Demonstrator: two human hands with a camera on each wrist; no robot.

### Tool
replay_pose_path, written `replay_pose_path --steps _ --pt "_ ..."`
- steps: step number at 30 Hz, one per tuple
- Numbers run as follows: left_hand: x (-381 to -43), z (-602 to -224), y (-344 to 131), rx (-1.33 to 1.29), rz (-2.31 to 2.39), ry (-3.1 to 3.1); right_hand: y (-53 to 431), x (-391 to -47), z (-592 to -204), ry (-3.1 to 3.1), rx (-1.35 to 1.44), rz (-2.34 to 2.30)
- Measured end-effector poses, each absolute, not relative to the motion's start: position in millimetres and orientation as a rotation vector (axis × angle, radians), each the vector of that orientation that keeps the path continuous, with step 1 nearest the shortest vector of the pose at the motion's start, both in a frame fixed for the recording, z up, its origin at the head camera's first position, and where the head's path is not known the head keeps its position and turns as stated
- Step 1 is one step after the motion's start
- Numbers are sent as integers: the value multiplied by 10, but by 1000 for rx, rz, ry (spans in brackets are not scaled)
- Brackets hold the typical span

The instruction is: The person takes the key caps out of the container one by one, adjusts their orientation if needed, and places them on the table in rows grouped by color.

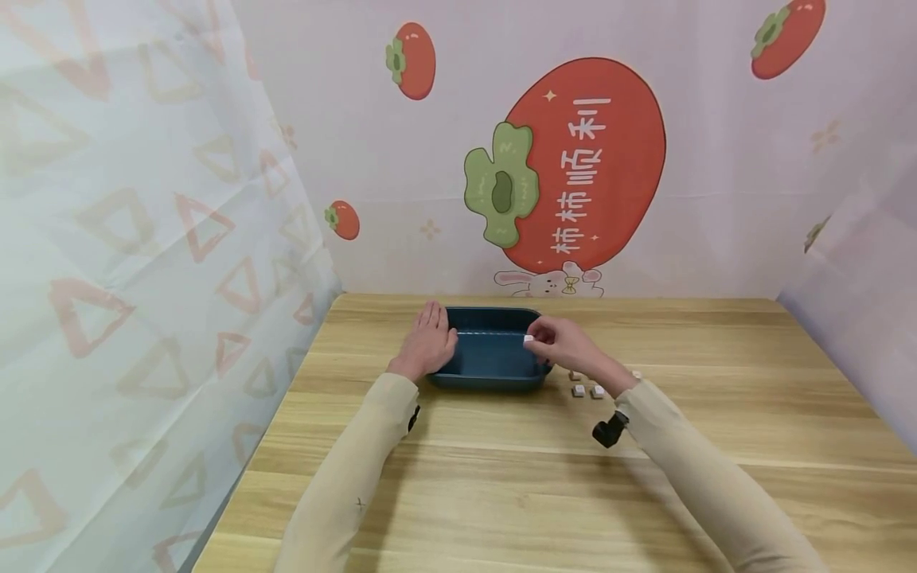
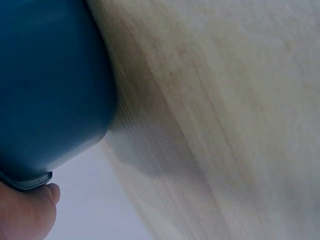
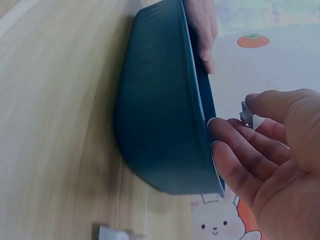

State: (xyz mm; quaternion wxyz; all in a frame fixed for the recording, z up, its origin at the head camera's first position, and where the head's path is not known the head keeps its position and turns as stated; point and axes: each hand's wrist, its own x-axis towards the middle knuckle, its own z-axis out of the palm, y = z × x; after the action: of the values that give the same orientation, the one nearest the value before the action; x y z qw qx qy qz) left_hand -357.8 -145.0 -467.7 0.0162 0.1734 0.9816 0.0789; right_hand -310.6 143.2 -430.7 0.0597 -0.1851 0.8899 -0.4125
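Note:
A dark blue rectangular tub [image 1: 494, 362] stands on the wooden table. Over its left rim rests my left hand [image 1: 428, 341], with the fingers straight and together. Part of that hand shows at the tub's rim [image 2: 30, 182] in the left wrist view. Above the tub's right end, my right hand [image 1: 569, 346] pinches a small white-and-grey block [image 3: 246, 115] between thumb and fingertips. Its other fingers touch or nearly touch the rim. Several similar small blocks [image 1: 579, 391] lie on the table to the right of the tub, some hidden beneath the right hand and forearm.
The wooden table [image 1: 501, 493] reaches back to a wall cloth [image 1: 688, 247] printed with persimmons. A white patterned cloth [image 1: 165, 278] hangs along the left side. A black wrist device [image 1: 609, 430] sticks out below the right sleeve.

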Motion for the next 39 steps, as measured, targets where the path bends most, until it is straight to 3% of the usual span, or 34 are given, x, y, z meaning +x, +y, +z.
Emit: replay_pose_path --steps 39 --pt "-3589 -4677 -1439 514 181 3046 2496 -2670 -4468 2885 -545 -1050"
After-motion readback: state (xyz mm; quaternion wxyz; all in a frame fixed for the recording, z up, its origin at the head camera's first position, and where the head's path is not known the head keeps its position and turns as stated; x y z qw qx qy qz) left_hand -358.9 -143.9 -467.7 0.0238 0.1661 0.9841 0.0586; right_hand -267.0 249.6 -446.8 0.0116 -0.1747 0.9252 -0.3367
